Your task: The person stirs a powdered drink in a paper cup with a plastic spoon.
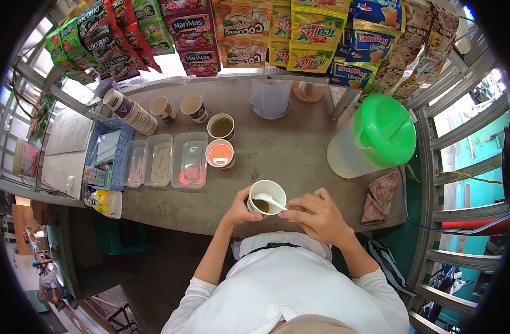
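A white paper cup (280, 191) with dark liquid at its bottom is near the counter's front edge. My left hand (241, 210) is wrapped round the cup's left side. In the cup leans a white plastic spoon (268, 199), its handle over the right rim. My right hand (316, 216) pinches the end of that handle. Up and to the left stand a cup of orange-red drink (220, 154) and a cup of greenish-brown drink (221, 127).
Clear plastic tubs (189, 160) with pink and tan contents sit left, beside a blue basket (106, 153) and a leaning cup stack (133, 114). A green-lidded jug (372, 136) and checked cloth (379, 197) are right. Drink sachets (316, 33) hang above the back edge.
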Demonstrator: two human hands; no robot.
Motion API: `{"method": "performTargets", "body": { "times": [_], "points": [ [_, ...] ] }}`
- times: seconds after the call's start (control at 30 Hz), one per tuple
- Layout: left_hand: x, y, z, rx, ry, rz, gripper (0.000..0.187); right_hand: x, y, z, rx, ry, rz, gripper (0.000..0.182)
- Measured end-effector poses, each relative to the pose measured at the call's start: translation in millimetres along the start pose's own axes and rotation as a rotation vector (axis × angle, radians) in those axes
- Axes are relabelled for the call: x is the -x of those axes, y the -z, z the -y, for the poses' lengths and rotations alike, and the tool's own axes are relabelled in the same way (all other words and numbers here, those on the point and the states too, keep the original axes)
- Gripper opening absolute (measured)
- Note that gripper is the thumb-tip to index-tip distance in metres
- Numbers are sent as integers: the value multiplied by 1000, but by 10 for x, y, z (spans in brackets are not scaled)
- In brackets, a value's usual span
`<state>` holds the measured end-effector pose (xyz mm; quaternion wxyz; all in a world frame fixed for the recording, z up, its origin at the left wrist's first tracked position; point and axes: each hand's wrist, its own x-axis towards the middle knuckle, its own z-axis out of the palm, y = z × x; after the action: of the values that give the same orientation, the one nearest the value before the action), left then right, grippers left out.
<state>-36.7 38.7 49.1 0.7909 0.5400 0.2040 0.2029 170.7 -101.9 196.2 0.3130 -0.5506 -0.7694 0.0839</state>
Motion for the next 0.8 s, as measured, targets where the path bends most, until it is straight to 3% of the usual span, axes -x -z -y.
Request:
{"method": "performTargets", "body": {
  "times": [0.67,0.8],
  "points": [
    [-15,-42,-20,8,-26,2,86,29,-56,-20,5,-12,46,25],
    [-13,-49,-32,9,-28,4,86,5,-1,26,-13,-31,-25,25]
  ]
}}
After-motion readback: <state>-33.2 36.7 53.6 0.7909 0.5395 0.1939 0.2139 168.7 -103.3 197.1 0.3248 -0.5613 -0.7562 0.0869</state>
